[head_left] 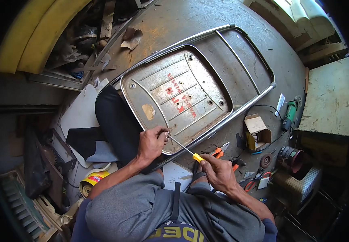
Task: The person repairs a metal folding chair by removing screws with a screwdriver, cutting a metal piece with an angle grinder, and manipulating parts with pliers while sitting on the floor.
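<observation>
A folding chair with a tubular chrome frame (239, 55) lies on the floor before me. The underside of its seat, a worn metal pan (144, 90) with ribs, holes and red painted lettering, faces up. My right hand (219, 172) is wrapped round the yellow handle of a screwdriver (182, 146). Its shaft slants left to the pan's near corner. There my left hand (152, 144) is closed in a pinch beside the tip; whatever its fingers hold is hidden. A black padded cushion (112, 111) lies left of the pan, partly under it.
On the right lie a green angle grinder (290, 115), an opened small box (257, 135), orange-handled pliers (218, 152), a grinding disc (266, 160) and red-handled scissors (250, 185). Dark fabric scraps (82, 141) and a yellow-red tin (94, 178) lie left. A pale board (329, 97) stands far right.
</observation>
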`<state>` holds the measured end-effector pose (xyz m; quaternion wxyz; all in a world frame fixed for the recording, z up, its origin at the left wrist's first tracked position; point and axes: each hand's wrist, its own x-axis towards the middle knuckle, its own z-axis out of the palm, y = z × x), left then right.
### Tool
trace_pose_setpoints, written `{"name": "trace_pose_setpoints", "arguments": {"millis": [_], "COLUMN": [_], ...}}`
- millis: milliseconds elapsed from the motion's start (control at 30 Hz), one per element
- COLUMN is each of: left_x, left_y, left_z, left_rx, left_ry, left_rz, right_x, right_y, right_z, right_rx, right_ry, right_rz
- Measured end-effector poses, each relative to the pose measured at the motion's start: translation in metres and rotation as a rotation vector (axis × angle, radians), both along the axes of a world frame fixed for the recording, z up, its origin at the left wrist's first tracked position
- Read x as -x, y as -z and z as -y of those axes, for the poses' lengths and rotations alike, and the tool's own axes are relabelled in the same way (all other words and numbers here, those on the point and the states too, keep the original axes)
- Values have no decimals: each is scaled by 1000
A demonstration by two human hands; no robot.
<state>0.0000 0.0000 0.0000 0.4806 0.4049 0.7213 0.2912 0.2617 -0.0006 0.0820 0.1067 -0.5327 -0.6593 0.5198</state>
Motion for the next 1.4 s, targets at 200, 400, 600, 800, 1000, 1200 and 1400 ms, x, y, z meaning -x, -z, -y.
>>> {"name": "trace_pose_setpoints", "arguments": {"millis": [200, 400, 600, 800, 1000, 1200, 1400], "left_x": [-1, -1, -5, -8, -12, -8, 18], "left_y": [1, 3, 3, 4, 7, 10, 21], "left_z": [-5, -6, -3, -1, 3, 0, -17], "left_rx": [30, 48, -31, -119, -137, -158, -218], "left_ry": [-106, -116, -99, -160, -238, -246, -131], "left_rz": [91, 105, 43, 74, 186, 220, -148], "right_x": [1, 1, -1, -1, 7, 3, -20], "right_y": [-2, 0, 10, 12, 20, 33, 40], "right_z": [-3, -3, 0, -3, 3, 1, -10], "right_rx": [49, -7, 398, 985, 491, 414, 292], "right_ry": [31, 11, 229, 565, 227, 251, 579], "right_rz": [2, -6, -153, -496, -238, -264, -320]}}
